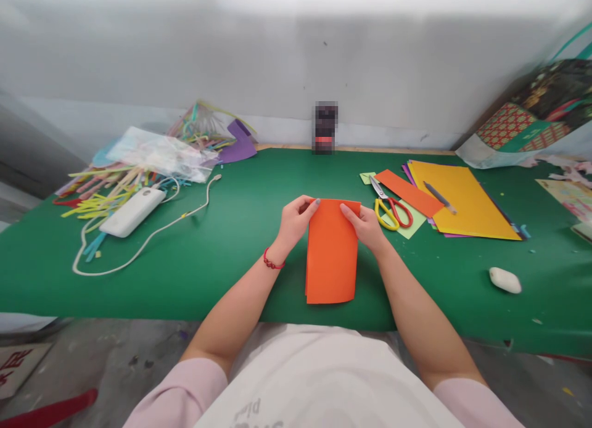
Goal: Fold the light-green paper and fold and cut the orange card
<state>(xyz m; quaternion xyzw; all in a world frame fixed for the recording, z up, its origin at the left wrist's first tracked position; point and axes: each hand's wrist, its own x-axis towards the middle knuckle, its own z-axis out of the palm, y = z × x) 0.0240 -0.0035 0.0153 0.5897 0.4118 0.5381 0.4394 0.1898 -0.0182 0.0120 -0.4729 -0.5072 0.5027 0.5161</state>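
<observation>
A folded sheet of orange paper (332, 255) is held up in front of me, its layers showing at the lower left corner. My left hand (296, 221) pinches its upper left corner, thumb on the near face. At the upper right corner my right hand (364, 224) grips it the same way. Just right of that hand lie scissors (387, 209) with one yellow and one red handle, blades apart. Beneath them is a piece of light green paper (411, 223), and behind them an orange paper strip (409, 192).
A stack of coloured sheets, yellow on top (481, 206), carries a grey pen (439, 197). A white case (505, 280) sits at right. On the left are a white power bank (132, 212) with its cable (152, 237), and a pile of paper strips (92, 200). The green table (208, 292) ends near my body.
</observation>
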